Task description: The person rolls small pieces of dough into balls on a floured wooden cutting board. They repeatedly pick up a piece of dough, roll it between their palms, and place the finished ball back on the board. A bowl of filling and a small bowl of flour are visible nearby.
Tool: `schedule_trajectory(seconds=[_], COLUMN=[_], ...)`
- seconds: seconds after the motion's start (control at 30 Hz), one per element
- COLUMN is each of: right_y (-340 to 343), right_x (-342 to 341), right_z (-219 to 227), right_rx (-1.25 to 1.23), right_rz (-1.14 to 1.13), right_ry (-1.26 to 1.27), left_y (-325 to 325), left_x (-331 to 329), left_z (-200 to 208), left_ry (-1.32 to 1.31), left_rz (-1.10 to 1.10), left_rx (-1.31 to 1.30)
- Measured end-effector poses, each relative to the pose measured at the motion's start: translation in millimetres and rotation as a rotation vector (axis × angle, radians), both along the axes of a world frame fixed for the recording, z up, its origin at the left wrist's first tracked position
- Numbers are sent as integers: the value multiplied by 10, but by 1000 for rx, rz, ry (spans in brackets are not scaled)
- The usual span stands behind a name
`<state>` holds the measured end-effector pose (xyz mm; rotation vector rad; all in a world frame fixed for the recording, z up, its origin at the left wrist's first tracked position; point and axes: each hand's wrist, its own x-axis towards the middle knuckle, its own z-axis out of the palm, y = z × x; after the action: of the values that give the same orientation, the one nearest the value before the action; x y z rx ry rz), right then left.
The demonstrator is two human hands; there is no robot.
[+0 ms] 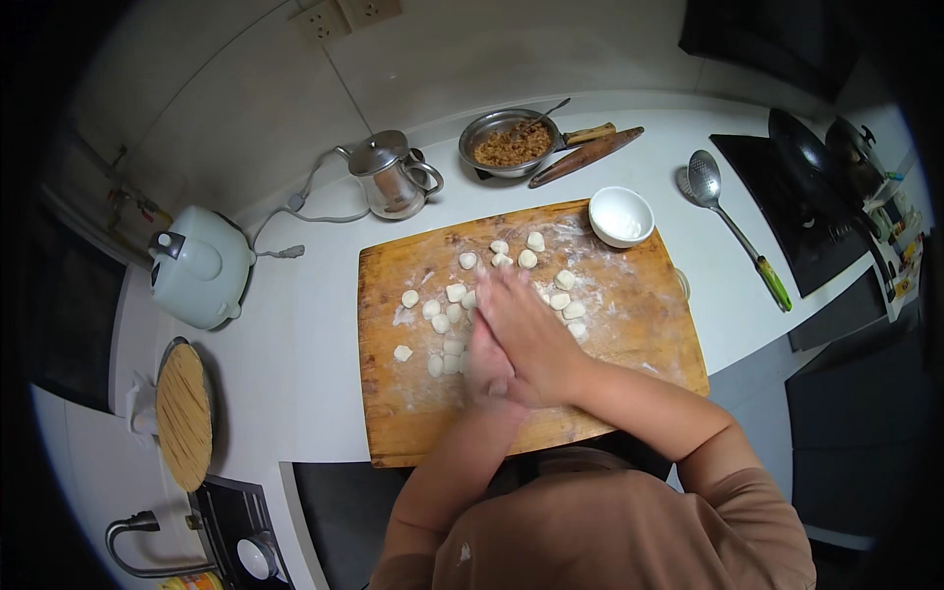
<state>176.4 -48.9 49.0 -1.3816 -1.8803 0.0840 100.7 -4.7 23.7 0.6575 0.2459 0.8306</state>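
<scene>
My right hand [534, 334] and my left hand [486, 360] are pressed palm to palm above the middle of a floured wooden board [629, 339]. The fingers of both hands are stretched out flat, pointing away from me. The left hand is blurred and partly covered by the right. Whether anything lies between the palms is hidden. Around and under them are several small white dough pieces [431, 309], some in a loose cluster, one flattish dough piece [402, 352] apart at the left. A white bowl [621, 216] of white powder stands at the board's far right corner.
Behind the board are a metal kettle [388, 177], a pan of brown filling [511, 147] and a wooden rolling pin [587, 157]. A slotted ladle [733, 226] lies right, beside a black stove [777, 216]. Left stand a pale green appliance [202, 270] and a round straw-coloured tray [184, 418].
</scene>
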Motion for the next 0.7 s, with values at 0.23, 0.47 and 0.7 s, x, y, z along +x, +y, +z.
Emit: schedule_trajectory(seconds=[0.23, 0.47, 0.7], right_y=[51, 285, 44], right_x=[-287, 831, 973], right_z=[452, 57, -113], right_rx=[-266, 20, -191], right_rz=[81, -347, -161], right_ry=[-151, 86, 95], left_y=[-83, -79, 768], left_x=[1, -420, -1186], left_z=[-240, -40, -159], left_ry=[-71, 617, 763], left_rz=[109, -148, 300], left_rx=[-30, 316, 199])
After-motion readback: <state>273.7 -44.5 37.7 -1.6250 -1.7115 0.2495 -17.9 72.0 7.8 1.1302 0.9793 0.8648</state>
